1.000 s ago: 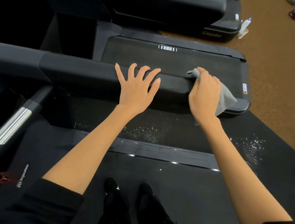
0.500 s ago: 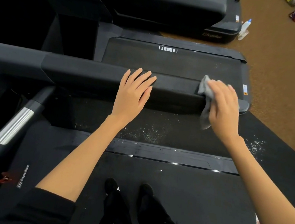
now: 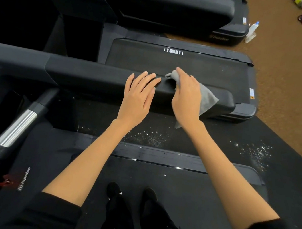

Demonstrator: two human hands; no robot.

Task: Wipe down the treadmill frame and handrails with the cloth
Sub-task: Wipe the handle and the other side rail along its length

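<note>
Grey cloth; black handrail; brown floor.

Both our arms reach forward, hands side by side.

Our left hand lies flat, palm down, its fingers straight and close together, pointing forward and slightly right. Our right hand sits just beside it, palm down, fingers bent over a grey cloth and pressing it down. Both forearms are bare, extended from dark sleeves pushed up near the elbows. Our wrists are roughly level, and the hands are close but not touching.
</note>
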